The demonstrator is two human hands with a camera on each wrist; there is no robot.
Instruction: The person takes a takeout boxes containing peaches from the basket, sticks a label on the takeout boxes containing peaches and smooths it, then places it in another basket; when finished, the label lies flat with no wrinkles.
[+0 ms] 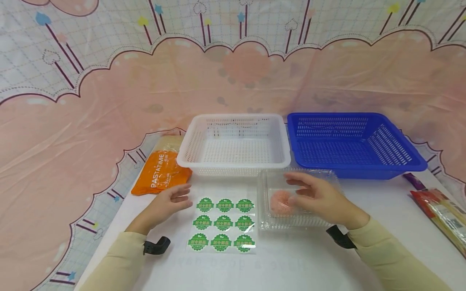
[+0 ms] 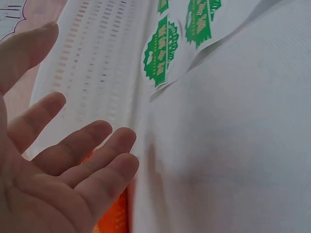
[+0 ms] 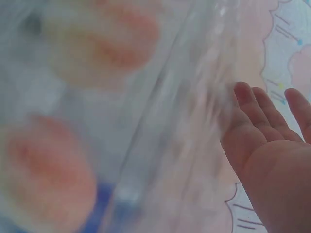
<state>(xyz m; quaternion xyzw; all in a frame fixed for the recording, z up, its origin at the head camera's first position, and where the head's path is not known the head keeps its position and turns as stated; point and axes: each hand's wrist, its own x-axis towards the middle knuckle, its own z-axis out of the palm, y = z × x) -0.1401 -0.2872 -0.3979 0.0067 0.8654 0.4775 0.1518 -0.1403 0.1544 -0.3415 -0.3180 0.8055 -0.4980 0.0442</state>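
My left hand (image 1: 164, 207) is near the left edge of a sheet of green round stickers (image 1: 223, 223), fingers loosely extended and holding nothing. In the left wrist view its palm and spread fingers show beside the white basket. Over a clear plastic clamshell box (image 1: 263, 220) is my right hand (image 1: 322, 202), its fingers relaxed; whether they touch the lid is unclear. A round pinkish item (image 1: 280, 203) sits inside the box, partly hidden by that hand. Blurred through clear plastic in the right wrist view, two peach-like fruits (image 3: 104, 41) appear, while the fingers are nearly straight.
Behind the stickers stands a white basket (image 1: 233, 165), with a blue basket (image 1: 358, 163) to its right. An orange PASTATIME bag (image 1: 160, 173) lies at the left. Toward the right table edge is a red-and-clear packet (image 1: 442, 214). A patterned cloth hangs behind.
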